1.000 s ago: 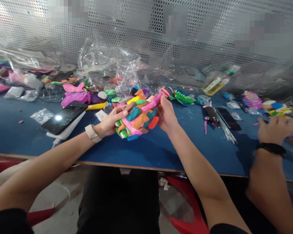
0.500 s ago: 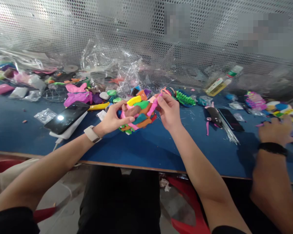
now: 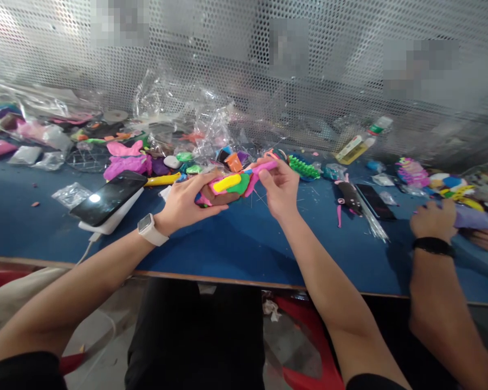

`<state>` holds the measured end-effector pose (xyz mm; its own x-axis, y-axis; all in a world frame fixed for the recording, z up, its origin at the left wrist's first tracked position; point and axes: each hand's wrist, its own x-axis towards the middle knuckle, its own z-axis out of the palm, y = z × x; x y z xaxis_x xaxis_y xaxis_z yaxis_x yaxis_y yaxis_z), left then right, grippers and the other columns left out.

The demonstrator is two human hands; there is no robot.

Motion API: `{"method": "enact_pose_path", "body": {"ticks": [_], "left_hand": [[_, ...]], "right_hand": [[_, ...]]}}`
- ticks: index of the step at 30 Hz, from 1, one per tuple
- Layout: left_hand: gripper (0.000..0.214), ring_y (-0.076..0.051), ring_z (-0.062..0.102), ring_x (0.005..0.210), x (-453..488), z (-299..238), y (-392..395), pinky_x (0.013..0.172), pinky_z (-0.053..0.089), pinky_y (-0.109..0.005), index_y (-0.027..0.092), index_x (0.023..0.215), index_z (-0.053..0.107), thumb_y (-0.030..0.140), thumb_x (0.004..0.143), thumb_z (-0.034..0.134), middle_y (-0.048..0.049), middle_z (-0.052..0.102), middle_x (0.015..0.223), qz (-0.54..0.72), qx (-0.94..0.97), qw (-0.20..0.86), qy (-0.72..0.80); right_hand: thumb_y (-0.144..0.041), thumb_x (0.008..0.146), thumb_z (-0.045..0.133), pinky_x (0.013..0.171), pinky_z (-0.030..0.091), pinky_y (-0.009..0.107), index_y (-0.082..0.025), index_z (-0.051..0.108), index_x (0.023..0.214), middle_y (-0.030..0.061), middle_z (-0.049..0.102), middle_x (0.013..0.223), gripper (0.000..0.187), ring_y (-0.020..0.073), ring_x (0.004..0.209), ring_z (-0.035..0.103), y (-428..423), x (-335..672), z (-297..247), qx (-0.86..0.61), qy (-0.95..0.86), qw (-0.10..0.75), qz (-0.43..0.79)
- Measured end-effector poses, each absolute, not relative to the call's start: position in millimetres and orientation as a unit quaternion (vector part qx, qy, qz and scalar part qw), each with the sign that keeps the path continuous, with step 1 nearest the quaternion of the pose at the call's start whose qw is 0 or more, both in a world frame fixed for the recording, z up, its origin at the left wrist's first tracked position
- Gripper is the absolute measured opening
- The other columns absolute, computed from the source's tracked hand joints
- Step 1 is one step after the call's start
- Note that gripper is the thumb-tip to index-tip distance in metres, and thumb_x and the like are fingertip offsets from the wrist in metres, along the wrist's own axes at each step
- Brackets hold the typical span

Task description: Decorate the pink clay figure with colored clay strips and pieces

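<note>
My left hand [image 3: 183, 201] is wrapped round the side of a lump covered in modelling clay [image 3: 236, 185], with yellow, green, brown and pink patches showing. Its underside is partly hidden by my fingers. At the lump's right side, my right hand [image 3: 282, 187] pinches a strip of pink clay [image 3: 265, 167] between thumb and fingers. The strip's lower end meets the lump. Just behind my hands lie an orange clay piece [image 3: 233, 161] and a spiky green clay piece [image 3: 303, 167].
Left of my hands, a lit phone [image 3: 108, 197] rests on a white block with a cable. Several clay pieces and clear bags [image 3: 211, 130] line a perforated metal panel [image 3: 211, 59]. An oil bottle [image 3: 361, 142] leans at the back. A co-worker's hand [image 3: 434, 221] is at right, near purple clay.
The multicoloured lump has tilted in my left hand, showing less of its lower patches. The pink strip now points outward to the upper right. The co-worker's hand has shifted left in view.
</note>
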<state>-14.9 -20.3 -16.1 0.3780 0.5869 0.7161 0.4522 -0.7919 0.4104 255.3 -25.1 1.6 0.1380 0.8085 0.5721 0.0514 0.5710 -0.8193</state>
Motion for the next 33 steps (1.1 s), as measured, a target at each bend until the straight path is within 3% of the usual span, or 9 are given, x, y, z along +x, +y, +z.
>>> {"method": "enact_pose_path", "body": {"ticks": [5, 9, 12, 16, 21, 25, 27, 29, 33], "left_hand": [[0.074, -0.029, 0.086, 0.103, -15.7, -15.8, -20.8, 0.100, 0.065, -0.036, 0.023, 0.143, 0.078, 0.066, 0.085, 0.095, -0.0089, 0.089, 0.111, 0.440, 0.830, 0.098, 0.327], [0.075, -0.030, 0.086, 0.109, -15.3, -16.4, -20.3, 0.102, 0.065, -0.037, 0.023, 0.144, 0.078, 0.068, 0.086, 0.094, -0.0110, 0.089, 0.118, 0.445, 0.827, 0.107, 0.326], [0.072, -0.032, 0.086, 0.115, -16.8, -13.9, -19.2, 0.107, 0.065, -0.040, 0.022, 0.143, 0.078, 0.068, 0.089, 0.093, -0.0122, 0.089, 0.119, 0.442, 0.829, 0.116, 0.323], [0.064, -0.032, 0.085, 0.121, -20.4, -10.0, -18.1, 0.112, 0.064, -0.040, 0.023, 0.140, 0.080, 0.068, 0.095, 0.088, -0.0132, 0.089, 0.127, 0.435, 0.843, 0.092, 0.303], [0.065, -0.029, 0.084, 0.107, -18.1, -7.7, -20.5, 0.101, 0.062, -0.037, 0.022, 0.138, 0.079, 0.065, 0.091, 0.091, -0.0097, 0.087, 0.115, 0.444, 0.830, 0.116, 0.317], [0.062, -0.020, 0.067, 0.083, -10.1, -5.7, -20.8, 0.084, 0.055, -0.033, 0.022, 0.123, 0.077, 0.062, 0.081, 0.099, -0.0005, 0.072, 0.090, 0.490, 0.759, 0.227, 0.363], [0.052, -0.016, 0.056, 0.078, -5.7, -5.7, -19.0, 0.079, 0.050, -0.031, 0.021, 0.098, 0.071, 0.062, 0.082, 0.099, 0.0022, 0.060, 0.081, 0.491, 0.737, 0.298, 0.355], [0.058, -0.014, 0.051, 0.076, -2.2, -6.5, -17.2, 0.076, 0.047, -0.030, 0.021, 0.083, 0.061, 0.066, 0.083, 0.098, 0.0027, 0.053, 0.079, 0.474, 0.712, 0.392, 0.338], [0.068, -0.017, 0.066, 0.086, -1.5, -5.9, -16.7, 0.070, 0.052, -0.027, 0.019, 0.101, 0.071, 0.078, 0.080, 0.097, -0.0042, 0.070, 0.098, 0.364, 0.611, 0.637, 0.299]], "right_hand": [[-0.083, 0.086, 0.091, 0.120, 0.062, 0.056, -0.035, 0.081, 0.095, 0.0049, 0.085, 0.124, 0.049, 0.0304, 0.128, 0.077, -32.2, 255.5, 10.7, -0.372, -0.628, 0.614, 0.299], [-0.083, 0.085, 0.092, 0.117, 0.063, 0.056, -0.033, 0.079, 0.093, 0.0058, 0.084, 0.119, 0.052, 0.0298, 0.122, 0.078, -31.6, 255.2, 7.8, -0.370, -0.627, 0.614, 0.306], [-0.074, 0.090, 0.093, 0.116, 0.063, 0.055, -0.034, 0.081, 0.097, 0.0047, 0.084, 0.116, 0.042, 0.0282, 0.118, 0.079, -30.0, 257.6, 4.3, -0.343, -0.632, 0.622, 0.310], [-0.063, 0.095, 0.093, 0.127, 0.057, 0.057, -0.037, 0.086, 0.101, 0.0042, 0.084, 0.127, 0.028, 0.0288, 0.131, 0.076, -29.0, 264.2, 5.5, -0.317, -0.677, 0.609, 0.265], [-0.074, 0.090, 0.093, 0.123, 0.060, 0.057, -0.037, 0.084, 0.110, 0.0046, 0.085, 0.126, 0.043, 0.0306, 0.130, 0.078, -28.5, 266.8, 6.3, -0.335, -0.662, 0.599, 0.303], [-0.091, 0.081, 0.088, 0.114, 0.065, 0.054, -0.037, 0.076, 0.129, 0.0071, 0.085, 0.131, 0.073, 0.0330, 0.132, 0.079, -26.0, 261.4, 1.7, -0.362, -0.604, 0.611, 0.362], [-0.091, 0.080, 0.088, 0.107, 0.067, 0.050, -0.037, 0.074, 0.131, 0.0067, 0.085, 0.127, 0.076, 0.0322, 0.130, 0.080, -23.7, 260.3, -0.6, -0.376, -0.574, 0.619, 0.381], [-0.091, 0.081, 0.087, 0.095, 0.068, 0.043, -0.037, 0.073, 0.129, 0.0046, 0.085, 0.119, 0.073, 0.0293, 0.119, 0.083, -20.6, 262.9, -2.2, -0.399, -0.549, 0.623, 0.390], [-0.102, 0.082, 0.074, 0.069, 0.061, 0.036, -0.032, 0.073, 0.113, 0.0043, 0.081, 0.105, 0.077, 0.0250, 0.092, 0.081, -12.3, 276.3, -4.0, -0.450, -0.535, 0.600, 0.389]]}}
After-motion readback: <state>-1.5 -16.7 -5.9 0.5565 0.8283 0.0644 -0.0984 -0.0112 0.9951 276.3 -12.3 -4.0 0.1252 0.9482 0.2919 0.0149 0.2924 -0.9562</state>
